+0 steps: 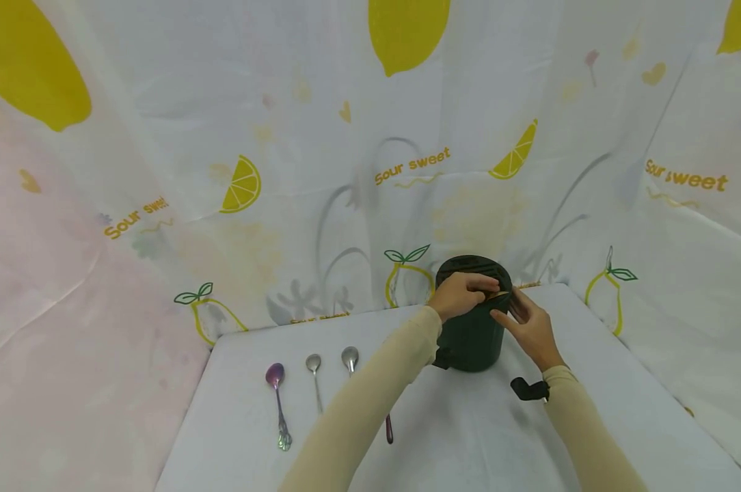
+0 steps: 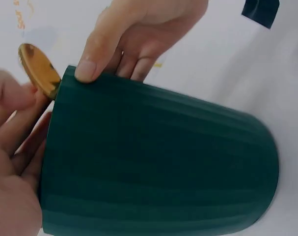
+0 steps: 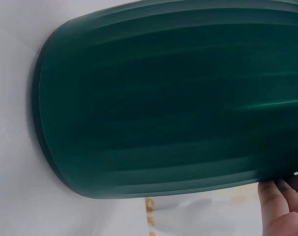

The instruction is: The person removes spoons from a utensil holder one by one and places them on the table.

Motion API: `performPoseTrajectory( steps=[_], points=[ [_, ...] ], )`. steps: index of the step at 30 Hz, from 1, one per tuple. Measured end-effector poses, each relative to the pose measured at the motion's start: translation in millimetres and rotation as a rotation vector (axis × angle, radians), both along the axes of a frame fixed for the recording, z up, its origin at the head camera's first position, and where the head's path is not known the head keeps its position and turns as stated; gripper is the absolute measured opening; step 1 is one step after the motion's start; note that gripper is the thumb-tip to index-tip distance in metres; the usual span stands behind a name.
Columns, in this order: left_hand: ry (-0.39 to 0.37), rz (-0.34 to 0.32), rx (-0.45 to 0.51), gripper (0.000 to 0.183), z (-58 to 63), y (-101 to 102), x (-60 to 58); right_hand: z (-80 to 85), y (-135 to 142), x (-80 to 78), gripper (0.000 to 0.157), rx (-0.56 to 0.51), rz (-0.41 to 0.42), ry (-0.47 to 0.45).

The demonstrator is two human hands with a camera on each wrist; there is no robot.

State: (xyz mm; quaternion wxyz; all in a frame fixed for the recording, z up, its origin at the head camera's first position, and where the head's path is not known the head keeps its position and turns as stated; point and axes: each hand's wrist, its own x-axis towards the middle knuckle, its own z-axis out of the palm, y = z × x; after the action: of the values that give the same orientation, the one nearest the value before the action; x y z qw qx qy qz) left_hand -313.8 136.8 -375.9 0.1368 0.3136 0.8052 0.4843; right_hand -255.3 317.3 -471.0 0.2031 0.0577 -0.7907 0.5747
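Observation:
A tall dark green ribbed container stands upright on the white table; its side fills much of both wrist views. My left hand is at its top rim. The fingers pinch a gold spoon, whose oval bowl shows above the rim in the left wrist view; its handle is hidden. Only a thin gold edge of it shows in the head view. With the thumb on the outer wall, my right hand grips the container's right side near the rim. Fingers of the right hand also show in the right wrist view.
Left of the container lie a purple spoon, a small silver spoon and another silver spoon, partly behind my left sleeve. A dark reddish handle end shows below that sleeve. A lemon-print cloth hangs behind the table.

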Motion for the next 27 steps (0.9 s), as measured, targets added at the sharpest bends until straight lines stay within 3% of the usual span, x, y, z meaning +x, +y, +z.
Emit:
performPoseTrajectory(
  steps=[3, 6, 8, 12, 15, 17, 23, 27],
  points=[
    [0.016, -0.085, -0.039, 0.034, 3.7, -4, -0.9, 0.0, 0, 0.0, 0.078, 0.006, 0.002, -0.002],
    [0.068, -0.11, -0.094, 0.034, 4.5, -5, -1.9, 0.0, 0, 0.5, 0.078, 0.002, -0.002, -0.009],
    [0.114, -0.084, -0.118, 0.03, 2.7, -4, -2.8, 0.0, 0, 0.6, 0.079, -0.002, -0.005, -0.014],
    [0.201, 0.052, -0.067, 0.021, -2.7, -4, -4.4, 1.1, 0, 1.6, 0.079, 0.0, -0.017, -0.017],
    [0.219, 0.145, 0.022, 0.02, -7.3, -6, -5.6, 1.1, -1, 2.8, 0.078, -0.004, -0.02, -0.016],
    [0.198, 0.162, 0.071, 0.022, -10.5, -9, -6.8, 1.0, -1, 3.5, 0.078, -0.011, -0.016, -0.013],
    [0.093, 0.06, 0.164, 0.029, -14.8, -15, -7.6, 0.1, -1, 4.1, 0.077, -0.011, 0.003, 0.014],
    [0.059, -0.051, 0.145, 0.022, -11.8, -20, -7.5, 0.0, -1, 3.5, 0.076, -0.014, 0.003, 0.018]
  ],
)
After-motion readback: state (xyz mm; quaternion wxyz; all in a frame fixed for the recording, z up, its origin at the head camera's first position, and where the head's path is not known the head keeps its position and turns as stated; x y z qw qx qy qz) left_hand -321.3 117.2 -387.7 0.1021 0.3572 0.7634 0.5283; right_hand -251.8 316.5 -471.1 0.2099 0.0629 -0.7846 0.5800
